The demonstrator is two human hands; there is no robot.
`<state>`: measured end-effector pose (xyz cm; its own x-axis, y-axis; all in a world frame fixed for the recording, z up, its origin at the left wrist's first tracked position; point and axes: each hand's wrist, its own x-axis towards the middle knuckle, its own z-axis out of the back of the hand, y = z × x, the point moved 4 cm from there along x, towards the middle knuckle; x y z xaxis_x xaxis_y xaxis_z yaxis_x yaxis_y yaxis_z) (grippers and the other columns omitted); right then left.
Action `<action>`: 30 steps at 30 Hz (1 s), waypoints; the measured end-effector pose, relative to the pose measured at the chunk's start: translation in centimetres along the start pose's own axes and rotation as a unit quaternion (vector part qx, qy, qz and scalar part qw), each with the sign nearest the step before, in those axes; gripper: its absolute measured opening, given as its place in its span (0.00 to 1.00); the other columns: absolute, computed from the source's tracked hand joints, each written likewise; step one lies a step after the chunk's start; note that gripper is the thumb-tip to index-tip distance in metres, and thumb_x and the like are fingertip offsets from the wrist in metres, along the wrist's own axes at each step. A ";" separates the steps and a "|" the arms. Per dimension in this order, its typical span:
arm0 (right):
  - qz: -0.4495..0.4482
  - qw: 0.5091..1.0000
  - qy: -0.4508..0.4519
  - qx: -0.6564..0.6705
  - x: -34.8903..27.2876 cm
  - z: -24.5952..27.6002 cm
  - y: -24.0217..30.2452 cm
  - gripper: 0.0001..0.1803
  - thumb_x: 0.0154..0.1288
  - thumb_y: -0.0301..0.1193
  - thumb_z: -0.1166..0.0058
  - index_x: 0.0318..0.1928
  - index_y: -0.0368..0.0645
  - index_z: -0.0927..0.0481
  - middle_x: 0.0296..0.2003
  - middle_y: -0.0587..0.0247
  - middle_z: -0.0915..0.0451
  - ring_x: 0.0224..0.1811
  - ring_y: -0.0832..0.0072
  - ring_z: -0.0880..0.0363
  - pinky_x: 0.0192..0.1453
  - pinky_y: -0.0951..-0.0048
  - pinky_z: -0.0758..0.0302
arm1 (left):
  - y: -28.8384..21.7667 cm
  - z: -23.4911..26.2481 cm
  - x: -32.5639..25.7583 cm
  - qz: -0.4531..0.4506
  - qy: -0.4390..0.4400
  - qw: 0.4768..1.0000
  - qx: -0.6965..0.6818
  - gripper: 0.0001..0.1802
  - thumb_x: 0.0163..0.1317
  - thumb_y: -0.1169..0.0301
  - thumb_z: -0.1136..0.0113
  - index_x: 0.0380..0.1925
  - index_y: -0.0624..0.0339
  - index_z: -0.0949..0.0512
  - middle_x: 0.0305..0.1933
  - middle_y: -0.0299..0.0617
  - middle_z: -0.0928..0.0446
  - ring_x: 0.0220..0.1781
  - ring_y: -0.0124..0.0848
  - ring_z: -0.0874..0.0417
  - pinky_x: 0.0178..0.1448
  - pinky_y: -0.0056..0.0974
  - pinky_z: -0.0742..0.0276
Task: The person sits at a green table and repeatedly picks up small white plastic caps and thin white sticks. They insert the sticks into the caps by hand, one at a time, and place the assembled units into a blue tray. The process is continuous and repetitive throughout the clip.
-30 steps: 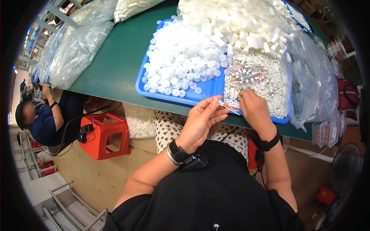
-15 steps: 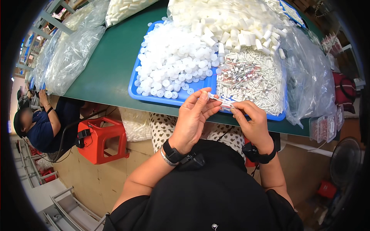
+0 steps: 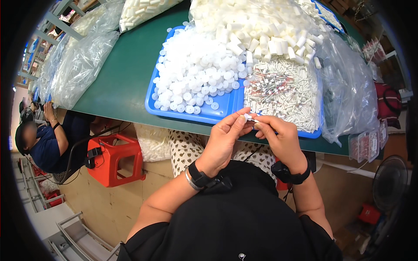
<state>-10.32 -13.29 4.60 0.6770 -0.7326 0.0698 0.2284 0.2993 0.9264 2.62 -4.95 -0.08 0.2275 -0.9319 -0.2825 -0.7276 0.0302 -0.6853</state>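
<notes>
My left hand (image 3: 225, 141) pinches a small white disc-like piece (image 3: 247, 117) between thumb and fingertips, just past the front edge of the blue tray (image 3: 163, 112). Closed beside it, my right hand (image 3: 281, 135) grips a thin rod whose end meets the white piece; most of the rod is hidden by the fingers. Translucent white discs (image 3: 191, 74) are heaped in the tray's left part. The right part holds many short white tubes (image 3: 300, 106), with thin metal-and-red rods (image 3: 274, 82) lying on top.
A clear bag of thick white foam cylinders (image 3: 265, 41) rests over the tray's far side. Empty-looking plastic bags (image 3: 89, 65) lie on the green table (image 3: 119, 82) at left. A red stool (image 3: 115, 158) and a seated person (image 3: 48, 139) are to the left, a fan (image 3: 390, 182) to the right.
Both hands have come nearer to me and closer together. The rod, which showed between them earlier, is now mostly covered by my fingers.
</notes>
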 end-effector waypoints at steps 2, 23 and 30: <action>-0.102 0.986 0.045 0.124 0.3 -0.3 -0.6 0.08 0.72 0.25 0.47 0.46 0.34 0.20 0.29 0.62 0.17 0.26 0.79 0.19 0.31 0.77 0.21 | -0.1 -0.2 -0.1 0.012 0.023 1.000 0.014 0.25 0.75 0.64 0.48 0.65 0.68 0.32 0.58 0.45 0.22 0.57 0.29 0.21 0.62 0.34 0.24; 0.105 0.799 -0.177 -0.565 21.2 10.5 -4.1 0.26 0.67 0.47 0.46 0.58 0.43 0.24 0.60 0.51 0.26 0.64 0.53 0.31 0.64 0.50 0.32 | -0.1 2.0 -0.1 0.052 -0.006 0.999 -0.013 0.20 0.76 0.61 0.51 0.58 0.66 0.27 0.44 0.43 0.19 0.42 0.25 0.17 0.50 0.31 0.20; -0.007 0.864 -0.074 -0.498 23.1 13.6 -7.3 0.35 0.66 0.54 0.46 0.65 0.43 0.28 0.66 0.49 0.32 0.67 0.50 0.32 0.70 0.58 0.34 | -0.1 2.9 -0.3 0.060 -0.029 0.998 -0.019 0.21 0.75 0.61 0.50 0.57 0.67 0.27 0.43 0.43 0.19 0.40 0.26 0.17 0.50 0.31 0.20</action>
<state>-5.89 -40.68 4.49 0.5896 -0.7882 0.1764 0.7744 0.6137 0.1539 4.48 -3.62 -1.90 0.1747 -0.8996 -0.4002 -0.7759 0.1244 -0.6184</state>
